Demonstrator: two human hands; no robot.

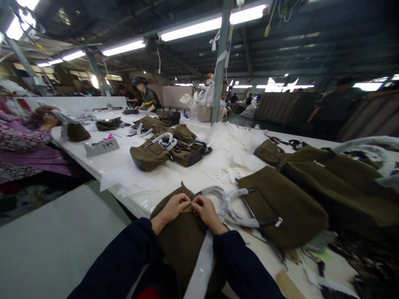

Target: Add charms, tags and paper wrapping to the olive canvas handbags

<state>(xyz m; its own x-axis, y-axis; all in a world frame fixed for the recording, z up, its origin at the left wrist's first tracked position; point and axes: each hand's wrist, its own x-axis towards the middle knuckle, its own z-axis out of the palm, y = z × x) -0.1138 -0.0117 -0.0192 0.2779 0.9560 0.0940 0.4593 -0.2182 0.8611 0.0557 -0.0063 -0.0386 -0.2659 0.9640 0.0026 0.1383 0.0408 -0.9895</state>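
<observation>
**Hands.** Left hand and right hand closed in a firm pinch, fingertips meeting on a small tan tab at the top edge of an olive bag. Grip on the tab clenched in both hands; tab mostly hidden by the fingers. Navy sleeves covering both forearms.

**Bag position.** Lying flat at the near edge of the white table, lower end running toward the wearer, out of clear view. White strip along the bag's face.

**Adjacent items.** Just right of the hands: white-wrapped handle, joined to a second olive bag. Larger olive bag at the right edge.

**Remainder of table.** White tissue heaped mid-table, with further olive bags beyond. Marked card near the left edge. One co-worker seated along the left edge; another standing at the far end.
</observation>
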